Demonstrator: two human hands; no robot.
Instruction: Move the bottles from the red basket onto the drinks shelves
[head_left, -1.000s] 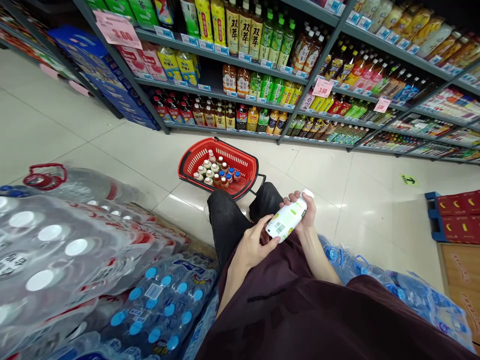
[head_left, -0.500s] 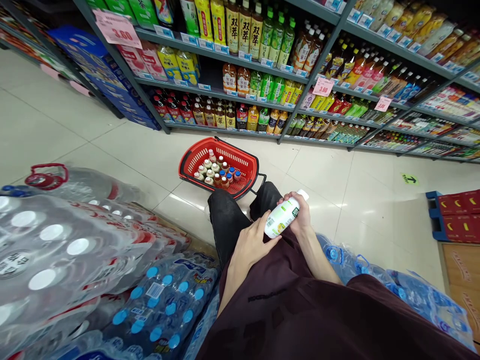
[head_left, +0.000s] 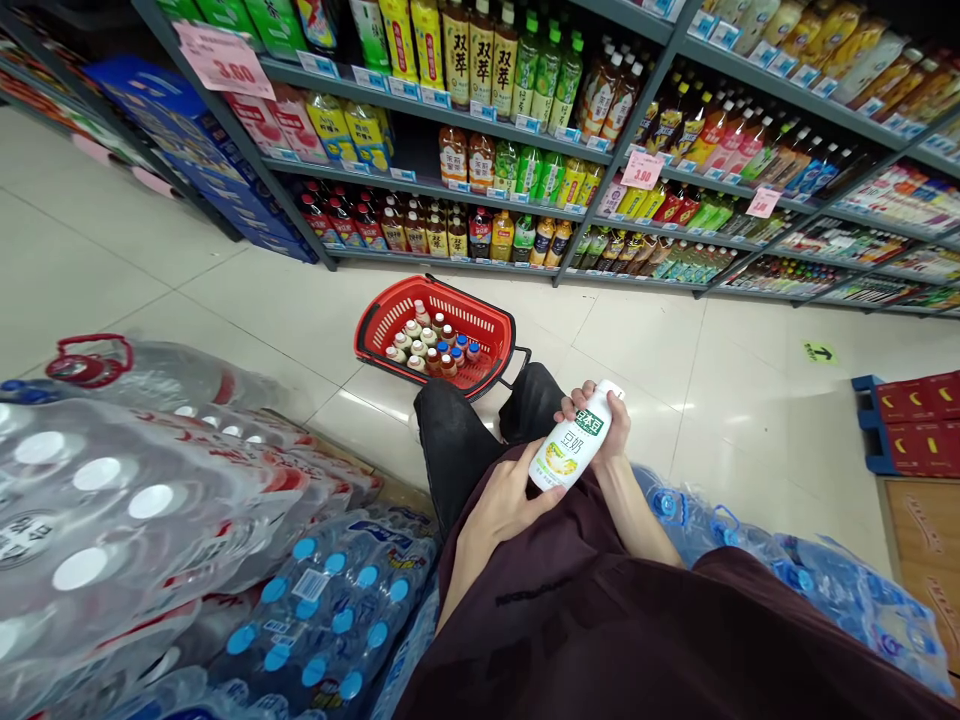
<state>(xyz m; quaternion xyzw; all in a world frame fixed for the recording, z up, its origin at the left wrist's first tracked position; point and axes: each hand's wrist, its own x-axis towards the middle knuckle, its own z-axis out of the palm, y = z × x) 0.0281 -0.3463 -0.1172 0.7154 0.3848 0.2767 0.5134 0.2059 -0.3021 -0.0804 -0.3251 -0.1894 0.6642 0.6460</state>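
A white soy milk bottle with a green brand patch and a yellow picture lies tilted over my lap, its front label facing up. My right hand wraps round the upper part near the white cap. Around the bottle's base, my left hand grips with thumb and fingers on either side. On the floor beyond my knees stands a red shopping basket, its black handle folded down. Several small bottles with white, brown and blue caps stand grouped inside it.
Shelves of bottled drinks run across the back. Wrapped packs of water bottles crowd my left, and large water jugs sit at my right. Red boxes stack at the far right, past the tiled floor.
The bottle has rolled in my hands, so its front label now faces up in place of the barcode side. My right-hand fingers have shifted round its top. The basket stays put.
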